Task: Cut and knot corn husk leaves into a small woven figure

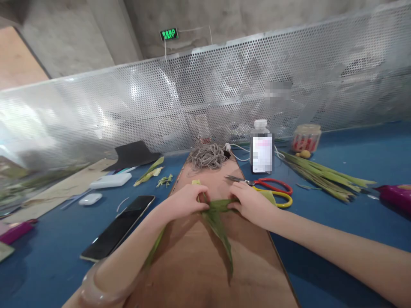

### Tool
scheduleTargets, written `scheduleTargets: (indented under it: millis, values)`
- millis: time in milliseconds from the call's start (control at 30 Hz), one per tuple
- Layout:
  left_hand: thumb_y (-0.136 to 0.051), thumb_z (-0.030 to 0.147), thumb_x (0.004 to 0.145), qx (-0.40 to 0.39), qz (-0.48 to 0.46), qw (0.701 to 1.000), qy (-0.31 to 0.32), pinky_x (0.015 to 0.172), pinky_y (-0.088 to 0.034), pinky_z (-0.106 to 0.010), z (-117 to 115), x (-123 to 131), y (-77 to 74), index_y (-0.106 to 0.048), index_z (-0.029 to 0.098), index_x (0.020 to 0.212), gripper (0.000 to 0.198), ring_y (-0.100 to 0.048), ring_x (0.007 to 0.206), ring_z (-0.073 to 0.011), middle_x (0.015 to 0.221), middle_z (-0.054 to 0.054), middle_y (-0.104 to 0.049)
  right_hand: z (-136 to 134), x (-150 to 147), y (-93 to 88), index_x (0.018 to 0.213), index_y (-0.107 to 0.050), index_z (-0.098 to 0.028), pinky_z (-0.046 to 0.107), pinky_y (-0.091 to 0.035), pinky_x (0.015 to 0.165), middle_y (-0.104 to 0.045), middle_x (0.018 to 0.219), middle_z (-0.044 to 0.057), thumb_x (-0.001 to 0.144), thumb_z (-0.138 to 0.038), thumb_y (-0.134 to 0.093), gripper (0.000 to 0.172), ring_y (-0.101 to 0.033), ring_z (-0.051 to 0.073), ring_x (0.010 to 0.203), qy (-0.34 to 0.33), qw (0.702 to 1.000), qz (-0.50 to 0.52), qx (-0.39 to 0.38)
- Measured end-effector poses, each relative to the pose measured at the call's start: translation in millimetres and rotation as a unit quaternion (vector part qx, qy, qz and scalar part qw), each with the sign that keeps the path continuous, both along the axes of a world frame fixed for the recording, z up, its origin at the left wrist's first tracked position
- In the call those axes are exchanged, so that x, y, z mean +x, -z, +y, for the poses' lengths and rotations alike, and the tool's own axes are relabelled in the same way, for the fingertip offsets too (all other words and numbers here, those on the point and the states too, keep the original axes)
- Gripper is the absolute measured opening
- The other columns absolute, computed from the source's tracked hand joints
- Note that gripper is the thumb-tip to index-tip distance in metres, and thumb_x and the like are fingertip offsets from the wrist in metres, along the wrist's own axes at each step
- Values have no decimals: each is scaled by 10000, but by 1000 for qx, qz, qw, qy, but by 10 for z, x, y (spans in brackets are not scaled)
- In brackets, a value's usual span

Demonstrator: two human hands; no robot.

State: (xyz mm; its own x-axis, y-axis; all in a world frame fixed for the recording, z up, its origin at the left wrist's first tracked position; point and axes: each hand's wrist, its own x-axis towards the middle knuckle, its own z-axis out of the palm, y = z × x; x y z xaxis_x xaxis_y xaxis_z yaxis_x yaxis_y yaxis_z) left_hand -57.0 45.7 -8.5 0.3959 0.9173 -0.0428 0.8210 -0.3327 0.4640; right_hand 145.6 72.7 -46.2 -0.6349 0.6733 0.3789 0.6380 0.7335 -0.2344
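Both my hands pinch green leaf strips over a brown wooden board (192, 265). My left hand (189, 199) is closed on the left end of the crossed leaf strips (220, 224), with a pale tip poking up above its fingers. From the right, my right hand (248, 201) grips the same strips between thumb and fingers. One strip hangs down toward me on the board, and another runs out under my left forearm. Scissors (274, 186) with one red and one yellow handle lie right beside my right hand, their blades pointing left behind it.
Grey string (208, 156) is heaped at the board's far end. A black phone (120, 226) lies left, near a white earbud case (90, 199). A bottle (260, 147) with a phone against it, a jar (306, 139) and long leaves (324, 173) are on the right. Perforated metal screen (224, 90) stands behind.
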Motion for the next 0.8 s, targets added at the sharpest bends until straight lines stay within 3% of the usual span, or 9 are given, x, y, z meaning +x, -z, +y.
scheduleTargets:
  millis: [333, 567, 800]
  values:
    - [-510, 203, 686, 43, 30, 999, -4, 593, -371, -237, -73, 36, -31, -573, 181, 715, 73, -553, 653, -147, 701, 0, -610, -22, 34, -15, 730, -542, -148, 302, -376, 731, -550, 799, 57, 734, -95, -560, 56, -476, 192, 822, -25, 999, -16, 33]
    - [-546, 239, 690, 27, 25, 999, -4, 599, -393, -215, -21, -51, -59, -570, 187, 706, 59, -559, 645, -131, 718, 12, -626, 4, 155, -71, 902, -588, -134, 336, -385, 793, -543, 888, 89, 769, -18, -423, 242, -458, 205, 887, -74, 995, -38, 58]
    - [-535, 254, 700, 24, 25, 999, -9, 620, -399, -228, -6, -63, -49, -574, 190, 707, 76, -574, 675, -144, 721, 5, -630, 62, 149, -42, 826, -604, -124, 327, -405, 771, -550, 839, 86, 779, -15, -443, 200, -474, 201, 850, -65, 995, -46, 58]
